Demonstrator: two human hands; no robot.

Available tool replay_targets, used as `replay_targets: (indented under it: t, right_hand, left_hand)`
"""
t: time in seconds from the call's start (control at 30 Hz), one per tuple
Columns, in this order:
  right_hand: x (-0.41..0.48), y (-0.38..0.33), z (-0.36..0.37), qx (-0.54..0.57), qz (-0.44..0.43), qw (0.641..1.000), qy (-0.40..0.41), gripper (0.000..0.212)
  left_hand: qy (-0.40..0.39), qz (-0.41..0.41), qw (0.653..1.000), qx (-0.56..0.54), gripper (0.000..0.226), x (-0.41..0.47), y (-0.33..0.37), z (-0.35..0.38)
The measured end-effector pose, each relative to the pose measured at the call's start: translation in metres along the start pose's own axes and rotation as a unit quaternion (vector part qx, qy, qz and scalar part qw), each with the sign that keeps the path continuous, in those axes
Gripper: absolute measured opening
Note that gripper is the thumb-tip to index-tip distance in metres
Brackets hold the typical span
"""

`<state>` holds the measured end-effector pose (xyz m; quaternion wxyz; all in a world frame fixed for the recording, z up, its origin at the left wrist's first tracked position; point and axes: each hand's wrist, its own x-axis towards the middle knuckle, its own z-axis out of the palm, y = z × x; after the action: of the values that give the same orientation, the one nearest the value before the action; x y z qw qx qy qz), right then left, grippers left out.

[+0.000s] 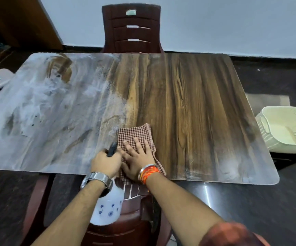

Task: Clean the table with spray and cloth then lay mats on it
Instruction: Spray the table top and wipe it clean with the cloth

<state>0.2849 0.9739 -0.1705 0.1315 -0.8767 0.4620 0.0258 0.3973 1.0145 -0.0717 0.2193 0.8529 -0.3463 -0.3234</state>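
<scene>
The checked cloth lies on the desk at its near edge, about midway along, with one end hanging over. The right hand presses it flat, fingers spread straight. Just beside it, the left hand grips the neck of a white spray bottle with blue flowers, held off the desk's edge. White smears cover the desk's left half; the right half shows bare wood grain. A dark chair stands at the far side, a cream basket off to the right.
</scene>
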Motion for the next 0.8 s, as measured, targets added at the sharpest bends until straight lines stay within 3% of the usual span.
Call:
replay_targets:
  t: [0.1,0.23,0.37,0.5,0.8]
  right_hand:
    - [-0.02,0.03,-0.002,0.003,0.009,1.0,0.029,0.059]
    - [-0.083,0.113,-0.007,-0.002,0.187,0.979,0.079,0.06]
    - [-0.15,0.194,-0.014,0.009,0.371,0.925,0.085,0.063]
    - [-0.18,0.229,-0.016,0.056,0.508,0.854,0.099,0.064]
    - [-0.146,0.258,-0.034,0.118,0.588,0.794,0.101,0.073]
  left_hand:
    - [-0.001,0.011,1.0,-0.006,0.037,0.002,0.009,0.007]
    - [-0.031,0.03,0.999,-0.007,0.035,-0.01,0.03,0.026]
    - [-0.074,0.046,0.996,-0.027,0.028,-0.028,0.047,0.049]
    - [-0.082,0.076,0.994,-0.009,0.022,-0.041,0.059,0.065]
    - [-0.09,0.089,0.992,-0.022,0.019,-0.036,0.079,0.08]
